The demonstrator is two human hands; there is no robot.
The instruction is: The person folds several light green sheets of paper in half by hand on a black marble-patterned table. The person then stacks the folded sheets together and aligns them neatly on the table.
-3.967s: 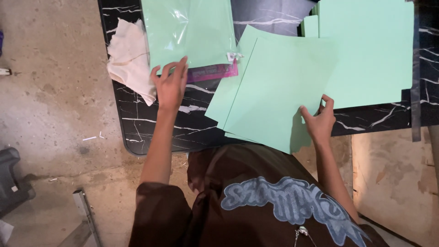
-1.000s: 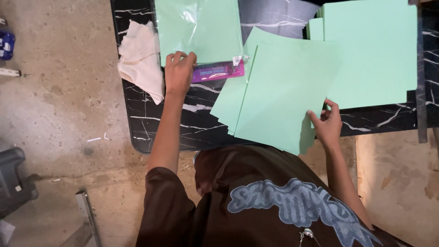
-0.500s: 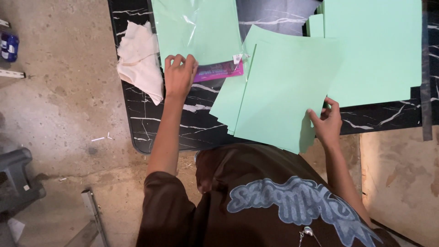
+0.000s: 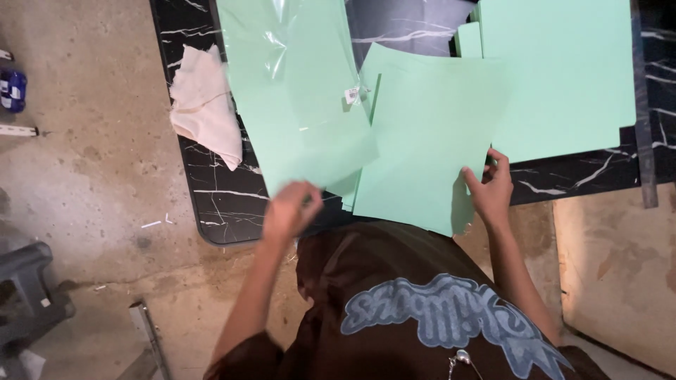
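1. A cream cloth (image 4: 205, 105) lies on the black marble table (image 4: 222, 204) at its left edge.
2. The left hand (image 4: 290, 210), blurred, pinches the lower corner of a plastic-wrapped pack of green paper (image 4: 296, 91).
3. The right hand (image 4: 489, 188) grips the right edge of a loose green sheet (image 4: 426, 148) near the table's front.

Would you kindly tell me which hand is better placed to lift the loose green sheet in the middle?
Right. The right hand grips the loose green sheet at its near edge, while the left hand, blurred, is over by the plastic-wrapped pack beside it.
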